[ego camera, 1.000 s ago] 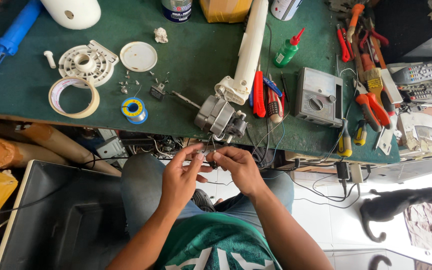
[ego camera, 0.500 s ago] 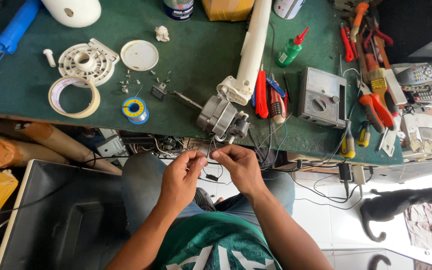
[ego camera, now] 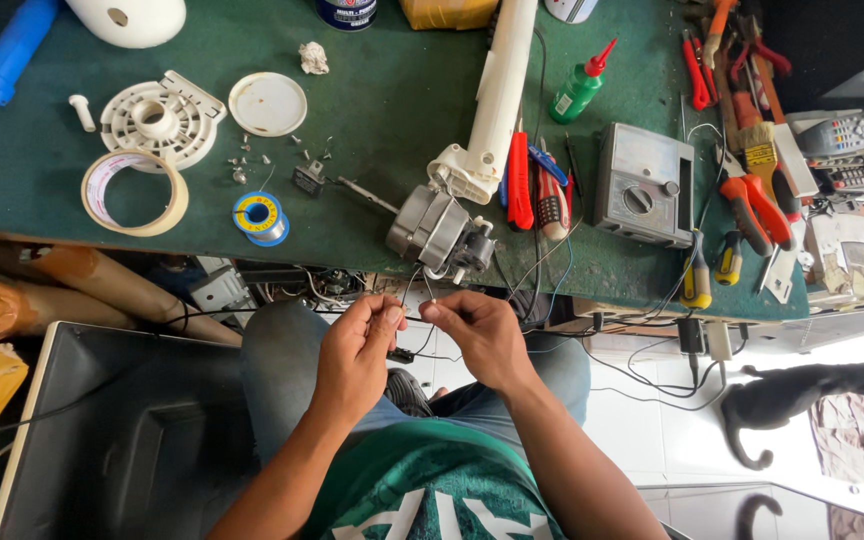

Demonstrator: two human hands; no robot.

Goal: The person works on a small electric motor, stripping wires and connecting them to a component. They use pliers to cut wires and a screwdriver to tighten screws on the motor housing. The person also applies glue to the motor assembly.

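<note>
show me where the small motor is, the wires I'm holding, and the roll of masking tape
small motor (ego camera: 440, 232), head view, on its metal body.
wires (ego camera: 414, 288), head view, on the strands above the fingertips.
roll of masking tape (ego camera: 170, 205), head view, on its ring.

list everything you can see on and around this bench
motor: 1, grey metal, bench front edge
wires: thin, running from motor down to both hands
white column: 1, lying above motor
meter: 1, grey, right of column
glue bottle: 1, green with red tip
solder spool: 1, blue and yellow
tape roll: 1, cream, left side
white disc: 1, round
pliers: 1, red handles, right
cat: 1, dark, on floor
left hand: pinching wires
right hand: pinching wires
</note>
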